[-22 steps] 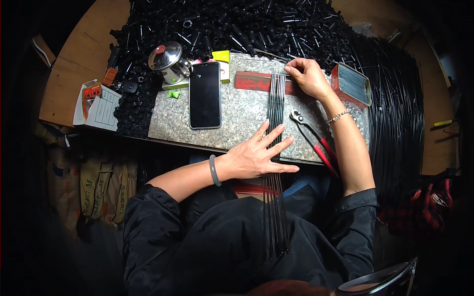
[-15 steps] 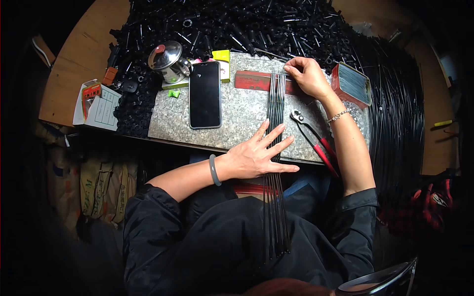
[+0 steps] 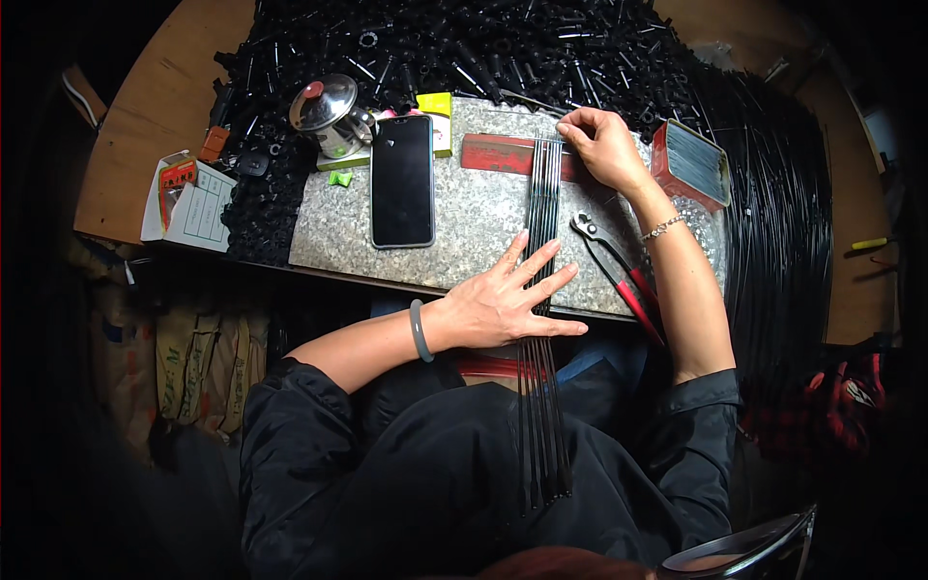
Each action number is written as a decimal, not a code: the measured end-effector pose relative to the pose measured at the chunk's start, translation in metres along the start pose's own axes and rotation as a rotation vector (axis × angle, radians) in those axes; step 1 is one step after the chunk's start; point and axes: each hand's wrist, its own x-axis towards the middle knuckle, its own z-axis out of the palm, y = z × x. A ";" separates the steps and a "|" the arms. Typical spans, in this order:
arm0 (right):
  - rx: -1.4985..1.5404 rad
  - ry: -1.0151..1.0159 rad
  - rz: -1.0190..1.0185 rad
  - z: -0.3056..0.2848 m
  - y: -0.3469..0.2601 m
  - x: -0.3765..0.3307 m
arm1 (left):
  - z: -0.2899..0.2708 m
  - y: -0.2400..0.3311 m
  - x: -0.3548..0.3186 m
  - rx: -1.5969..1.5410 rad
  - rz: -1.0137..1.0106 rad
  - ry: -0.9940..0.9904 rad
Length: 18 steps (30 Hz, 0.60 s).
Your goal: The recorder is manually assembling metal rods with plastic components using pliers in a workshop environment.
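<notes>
A bundle of thin black rods [image 3: 544, 208] lies over the table's front edge, its far ends on a flat red bar [image 3: 495, 153] and its near ends hanging over my lap. My left hand [image 3: 498, 302] rests flat across the bundle with its fingers spread. At the far ends, my right hand [image 3: 601, 145] pinches a thin metal wire [image 3: 522, 137], which runs crosswise over the rod tips. Red-handled pliers [image 3: 619, 275] lie on the stone slab beside my right forearm.
A phone [image 3: 403, 184] and a lidded metal pot [image 3: 333, 116] stand left of the rods. A red tin of thin metal pieces [image 3: 689, 164] is at the right. Black parts [image 3: 435, 48] heap along the back, and long black rods [image 3: 773, 213] pile at the far right.
The wire at the right hand now shows more clearly across the rod tips. The view has shifted slightly; both hands keep nearly the same place.
</notes>
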 end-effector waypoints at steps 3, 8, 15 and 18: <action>-0.048 0.029 -0.050 -0.001 -0.004 -0.002 | 0.001 0.000 0.000 -0.007 0.001 0.001; -0.083 0.041 -0.071 -0.001 -0.005 -0.001 | 0.001 -0.001 0.000 0.084 0.015 -0.031; -0.108 0.035 -0.054 -0.006 -0.005 -0.001 | 0.001 -0.001 0.000 0.058 0.006 -0.028; -0.081 0.033 -0.076 -0.003 -0.004 -0.001 | 0.002 -0.001 0.000 0.037 -0.001 -0.023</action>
